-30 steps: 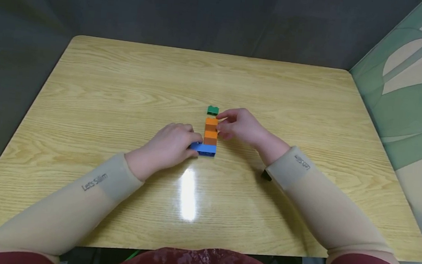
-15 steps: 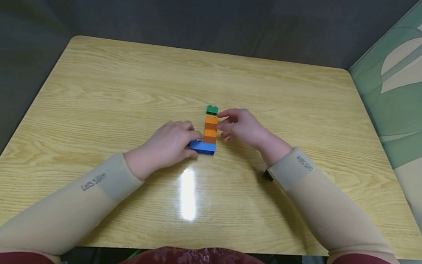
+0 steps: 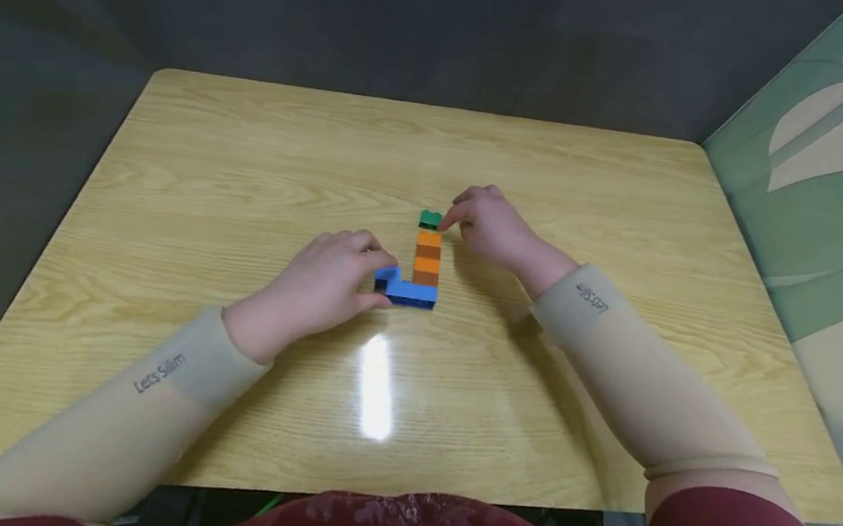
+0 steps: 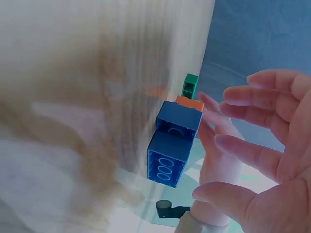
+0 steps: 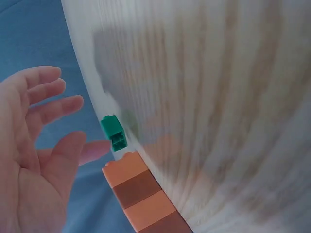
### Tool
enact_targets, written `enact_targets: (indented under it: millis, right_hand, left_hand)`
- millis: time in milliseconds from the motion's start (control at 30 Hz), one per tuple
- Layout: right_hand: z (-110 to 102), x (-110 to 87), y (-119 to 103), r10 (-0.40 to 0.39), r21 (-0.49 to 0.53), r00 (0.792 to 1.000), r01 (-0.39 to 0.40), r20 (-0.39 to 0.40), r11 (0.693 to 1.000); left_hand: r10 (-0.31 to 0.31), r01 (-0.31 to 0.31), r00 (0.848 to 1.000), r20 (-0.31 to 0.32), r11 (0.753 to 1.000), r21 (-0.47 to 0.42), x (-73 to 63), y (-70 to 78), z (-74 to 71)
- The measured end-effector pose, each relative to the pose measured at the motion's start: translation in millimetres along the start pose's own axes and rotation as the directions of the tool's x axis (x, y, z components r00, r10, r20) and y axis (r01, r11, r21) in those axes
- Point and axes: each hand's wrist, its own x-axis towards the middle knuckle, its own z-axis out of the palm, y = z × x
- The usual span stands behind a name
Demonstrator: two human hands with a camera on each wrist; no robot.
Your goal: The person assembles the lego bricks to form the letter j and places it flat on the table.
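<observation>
A line of toy building bricks lies on the table. Nearest the body is a long blue brick [image 3: 413, 296], with another blue brick [image 3: 386, 275] at its left end. Orange bricks [image 3: 427, 257] run away from the body beside it, then a small green brick [image 3: 430, 219] stands a little apart at the far end. My left hand [image 3: 330, 276] hovers at the blue bricks, its fingers spread and thumb apart in the left wrist view. My right hand [image 3: 496, 228] is beside the green brick, its index fingertip right at that brick's side, the fingers loosely bent.
The wooden table [image 3: 250, 156] has rounded corners and a glare streak near the front. Dark fabric [image 3: 442, 31] hangs behind it, and a green-leaf patterned panel [image 3: 834, 190] stands at the right. A black device [image 4: 167, 209] sits on the right wrist.
My right hand has moved away from the orange bricks, farther out to the green brick. My left hand has drawn slightly left, uncovering more of the blue brick at the left end.
</observation>
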Motion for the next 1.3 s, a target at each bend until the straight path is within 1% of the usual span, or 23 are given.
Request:
enact_targets:
  millis: [100,267,367,600,800,1067,1233,1300]
  right_hand:
    - [0.5,2.1,1.3,-0.008,-0.041,1.0,0.009,0.024,0.999]
    - [0.7,6.0,4.1,-0.035,-0.054,0.997,0.039,0.064,0.998]
    - [1.8,7.7,7.4,-0.049,-0.044,0.995,0.053,0.085,0.998]
    - [2.3,4.1,9.1,-0.03,-0.013,0.994,0.032,0.106,0.999]
    - [3.3,2.4,5.1,-0.042,0.015,0.991,0.041,0.125,0.999]
    - [3.8,1.8,3.3,-0.03,0.007,0.991,0.03,0.132,1.0]
    - [2.2,-1.1,2.9,-0.038,0.019,0.989,0.036,0.145,0.999]
    - [0.5,-2.9,2.6,-0.037,0.039,0.988,0.031,0.147,0.999]
  left_hand:
    - [0.005,-0.005,1.0,-0.003,1.0,-0.012,-1.5,0.7,1.8]
    - [0.003,-0.003,1.0,-0.012,1.0,-0.029,-2.5,2.4,4.1]
    - [0.011,-0.011,1.0,-0.009,0.999,-0.039,-2.6,4.6,5.2]
    - [0.014,-0.014,1.0,-0.007,0.999,-0.034,-2.7,8.8,6.1]
    - [0.008,-0.008,1.0,-0.005,1.0,-0.028,-3.1,7.3,7.5]
    - [0.016,-0.016,1.0,-0.024,1.0,-0.025,-4.2,5.8,7.9]
    - [0.004,-0.004,1.0,-0.005,0.999,-0.034,-5.0,6.6,6.9]
    - [0.0,0.0,1.0,0.003,0.999,-0.035,-5.2,6.4,6.5]
